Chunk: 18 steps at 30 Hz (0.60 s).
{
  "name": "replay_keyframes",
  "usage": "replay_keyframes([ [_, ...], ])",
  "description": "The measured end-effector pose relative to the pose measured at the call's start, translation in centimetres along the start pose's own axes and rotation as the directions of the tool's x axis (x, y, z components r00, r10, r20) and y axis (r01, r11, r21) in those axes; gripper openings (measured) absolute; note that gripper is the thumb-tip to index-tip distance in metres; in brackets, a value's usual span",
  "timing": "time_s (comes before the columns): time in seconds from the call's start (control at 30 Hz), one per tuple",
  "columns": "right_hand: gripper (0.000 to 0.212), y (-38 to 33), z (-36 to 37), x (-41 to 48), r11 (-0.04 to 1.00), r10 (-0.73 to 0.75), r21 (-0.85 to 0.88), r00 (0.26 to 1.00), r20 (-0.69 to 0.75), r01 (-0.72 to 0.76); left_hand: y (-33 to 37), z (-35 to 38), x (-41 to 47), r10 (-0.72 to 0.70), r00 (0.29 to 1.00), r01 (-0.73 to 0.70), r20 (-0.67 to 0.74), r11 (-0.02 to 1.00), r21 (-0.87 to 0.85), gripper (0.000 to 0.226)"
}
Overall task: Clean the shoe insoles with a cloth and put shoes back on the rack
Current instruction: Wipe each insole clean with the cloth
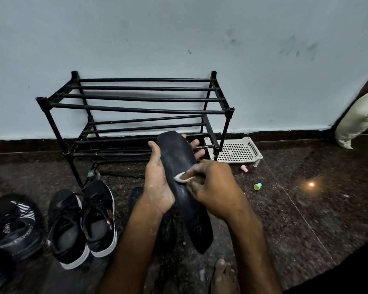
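My left hand (pixel 157 177) grips a long black insole (pixel 179 153) from underneath, its toe end pointing up toward the rack. My right hand (pixel 212 187) pinches a small white cloth (pixel 182 177) and presses it onto the insole's middle. The black metal shoe rack (pixel 136 111) stands bare against the wall behind. A pair of black sneakers with white soles (pixel 83 221) sits on the floor at the left. Beneath my forearms lies another black shoe (pixel 136 198), mostly hidden.
Dark sport shoes (pixel 11 228) lie at the far left. A white perforated plastic tray (pixel 236 151) sits on the floor right of the rack, with a pink cap (pixel 243 168) and a green cap (pixel 257 186) nearby. A cream bag (pixel 357 122) leans at the right. My bare foot (pixel 223 276) shows below.
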State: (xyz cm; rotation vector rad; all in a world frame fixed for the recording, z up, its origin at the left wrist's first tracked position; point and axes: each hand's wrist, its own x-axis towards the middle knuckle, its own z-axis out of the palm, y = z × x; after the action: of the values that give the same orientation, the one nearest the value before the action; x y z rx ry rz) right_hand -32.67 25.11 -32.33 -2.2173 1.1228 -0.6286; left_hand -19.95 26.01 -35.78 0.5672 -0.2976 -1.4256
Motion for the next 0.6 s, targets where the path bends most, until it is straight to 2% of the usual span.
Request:
replay_keyframes([
  [0.1,0.023,-0.6,0.5,1.0,0.994,-0.032,-0.107,0.973,-0.227,0.008,-0.2,0.5,-0.4,-0.039,0.999,0.039,0.025,0.999,0.034,0.095],
  [0.13,0.023,-1.1,0.8,1.2,0.995,-0.064,-0.093,0.968,-0.242,0.042,-0.3,0.6,-0.5,-0.048,0.999,0.047,0.021,0.998,0.048,0.097],
  [0.2,0.024,-1.7,0.9,0.9,0.996,-0.085,0.0,0.989,-0.124,0.086,-0.1,0.3,-0.4,-0.021,1.0,0.021,-0.005,0.999,0.039,0.096],
  [0.27,0.021,-1.5,0.8,0.2,0.996,-0.085,0.024,0.996,0.008,0.085,0.4,0.1,-0.3,0.037,0.999,-0.037,-0.037,0.999,0.009,0.088],
  [0.33,0.021,-0.8,0.8,0.0,0.998,-0.037,-0.043,0.998,-0.042,0.035,0.6,0.3,-0.2,0.04,0.999,-0.041,-0.028,0.999,-0.012,0.085],
  [0.4,0.022,-0.7,0.8,0.4,0.986,0.027,-0.159,0.981,-0.19,-0.058,0.3,0.6,-0.4,0.01,1.0,-0.011,-0.019,1.0,-0.015,0.088],
  [0.47,0.025,-1.1,1.0,1.1,0.979,0.006,-0.196,0.962,-0.274,-0.062,-0.1,0.7,-0.4,-0.016,1.0,0.016,-0.014,1.0,-0.004,0.089],
  [0.53,0.024,-1.4,1.4,1.2,0.994,-0.043,-0.103,0.975,-0.218,0.021,0.0,0.5,-0.4,-0.006,1.0,0.006,-0.021,1.0,0.019,0.09],
  [0.6,0.02,-1.2,1.5,0.7,0.998,-0.066,0.006,0.994,-0.092,0.067,0.2,0.3,-0.6,0.002,0.999,-0.001,-0.039,1.0,0.026,0.088],
])
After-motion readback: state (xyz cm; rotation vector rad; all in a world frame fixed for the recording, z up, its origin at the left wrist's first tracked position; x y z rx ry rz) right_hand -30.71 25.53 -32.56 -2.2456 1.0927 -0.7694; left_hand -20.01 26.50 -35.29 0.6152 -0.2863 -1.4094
